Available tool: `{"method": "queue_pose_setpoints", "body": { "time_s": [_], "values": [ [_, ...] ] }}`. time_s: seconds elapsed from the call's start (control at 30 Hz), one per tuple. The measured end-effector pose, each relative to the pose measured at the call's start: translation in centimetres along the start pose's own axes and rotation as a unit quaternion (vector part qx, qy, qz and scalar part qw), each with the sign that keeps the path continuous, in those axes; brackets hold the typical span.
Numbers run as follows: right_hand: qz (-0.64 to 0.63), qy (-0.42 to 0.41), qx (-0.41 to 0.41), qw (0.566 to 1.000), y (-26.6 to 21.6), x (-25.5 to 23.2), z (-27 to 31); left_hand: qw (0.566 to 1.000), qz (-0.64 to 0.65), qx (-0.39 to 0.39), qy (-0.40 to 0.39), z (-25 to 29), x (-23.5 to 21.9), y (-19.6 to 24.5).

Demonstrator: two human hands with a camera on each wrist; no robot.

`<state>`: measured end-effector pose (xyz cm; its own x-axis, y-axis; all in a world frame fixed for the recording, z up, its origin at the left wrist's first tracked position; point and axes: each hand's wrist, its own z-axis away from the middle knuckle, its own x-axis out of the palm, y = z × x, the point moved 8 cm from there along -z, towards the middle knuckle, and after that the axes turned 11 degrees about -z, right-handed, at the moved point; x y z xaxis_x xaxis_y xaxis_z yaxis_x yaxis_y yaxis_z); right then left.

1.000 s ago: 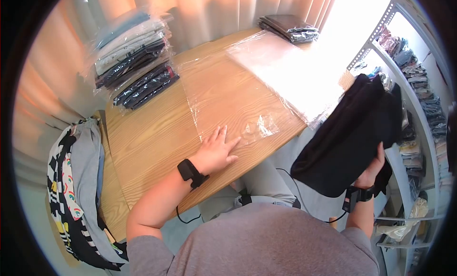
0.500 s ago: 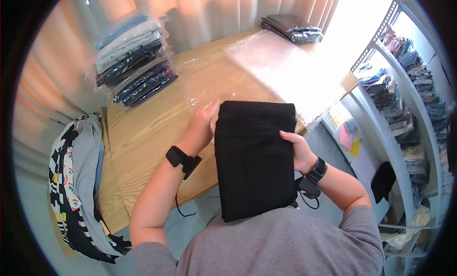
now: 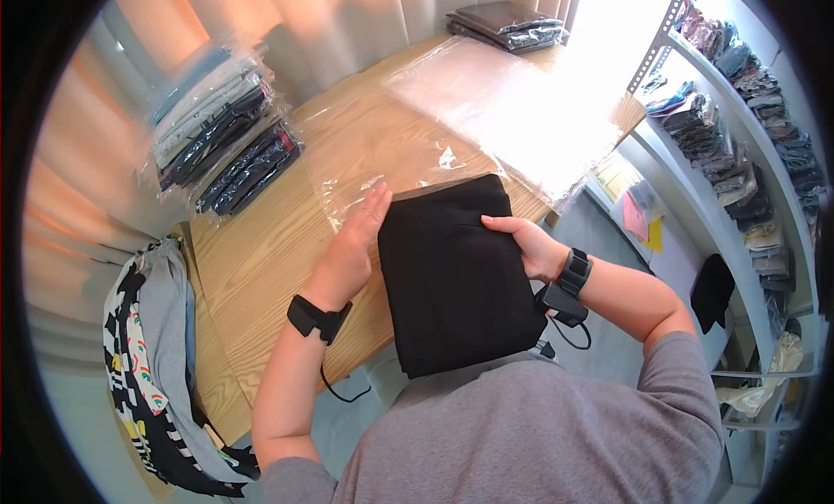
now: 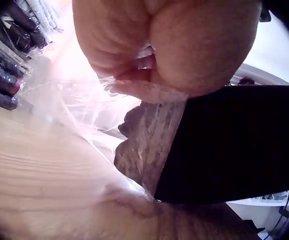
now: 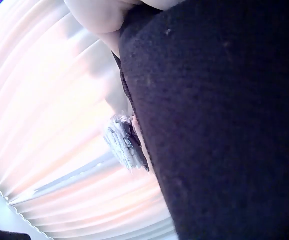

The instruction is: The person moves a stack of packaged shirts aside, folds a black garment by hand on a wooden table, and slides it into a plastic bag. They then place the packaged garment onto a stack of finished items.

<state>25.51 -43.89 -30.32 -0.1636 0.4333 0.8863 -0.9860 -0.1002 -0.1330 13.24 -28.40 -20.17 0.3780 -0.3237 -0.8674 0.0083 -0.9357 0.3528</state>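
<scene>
A: Where is the folded black garment [image 3: 456, 274]?

B: It lies at the near edge of the wooden surface [image 3: 261, 252], its far end at 12 o'clock slipped against the mouth of a clear plastic bag [image 3: 391, 169], its near end hanging past the edge toward the person's grey shirt.

A: What is each hand doing?

B: The right hand [image 3: 530, 248] holds the garment's right edge, at about 3 o'clock of the cloth, fingers curled over the top and the grip pinching the fabric. The left hand [image 3: 352, 243] is at the cloth's left edge, near 10 o'clock, fingers straight and spread, resting on the bag's film. The left wrist view shows the crinkled film [image 4: 84, 107] just under those fingers, with the black cloth [image 4: 239, 145] beside it.

A: What else is on the surface?

B: At 10 o'clock, a stack of bagged clothes [image 3: 213, 122]. At 1 o'clock, a flat pile of clear bags [image 3: 512, 104] in bright light, and beyond it another small bagged stack [image 3: 504, 22]. Hanging off the surface's left side, at 8 o'clock, are patterned garments [image 3: 143, 356]. A shelf rack [image 3: 747, 87] of folded clothes stands at 2 o'clock.
</scene>
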Motion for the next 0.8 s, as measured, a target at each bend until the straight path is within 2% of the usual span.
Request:
{"method": "queue_pose_setpoints", "body": {
  "time_s": [0.03,0.17,0.3,0.37,0.53,0.6,0.63,0.7,0.73,0.8],
  "values": [
    [0.011,0.004,0.012,1.000,0.0,0.3,0.1,1.000,-0.004,0.022,-0.008,0.1,0.2,0.6],
    [0.002,0.000,0.057,0.998,1.1,0.2,-1.1,1.000,0.001,0.029,0.004,0.4,-0.4,1.1],
    [0.017,0.019,0.024,0.999,0.7,0.1,-1.9,0.998,-0.035,0.050,-0.015,1.3,-1.1,1.7],
    [0.006,0.008,-0.020,1.000,-0.2,0.6,-1.7,0.997,-0.059,0.051,-0.028,2.1,-1.1,2.0],
    [0.006,0.008,-0.030,0.999,-1.1,1.2,-1.9,0.997,-0.041,0.043,-0.047,3.2,-1.3,3.6],
    [0.039,0.013,0.018,0.999,-0.8,0.7,-2.5,0.997,-0.044,0.042,-0.051,3.7,-1.0,3.5],
    [0.038,0.013,0.014,0.999,-0.9,0.6,-2.5,0.997,-0.047,0.039,-0.056,3.9,-0.7,3.5],
    [0.061,0.074,0.008,0.995,-0.8,0.6,-2.3,0.995,-0.055,0.033,-0.073,4.3,0.3,3.1],
    [0.062,0.073,0.006,0.995,-0.8,0.6,-2.2,0.994,-0.065,0.023,-0.089,4.5,0.7,2.8],
    [0.029,-0.003,-0.026,0.999,-0.7,1.6,-1.7,0.994,-0.070,0.018,-0.087,4.6,0.9,2.9]
  ]
}}
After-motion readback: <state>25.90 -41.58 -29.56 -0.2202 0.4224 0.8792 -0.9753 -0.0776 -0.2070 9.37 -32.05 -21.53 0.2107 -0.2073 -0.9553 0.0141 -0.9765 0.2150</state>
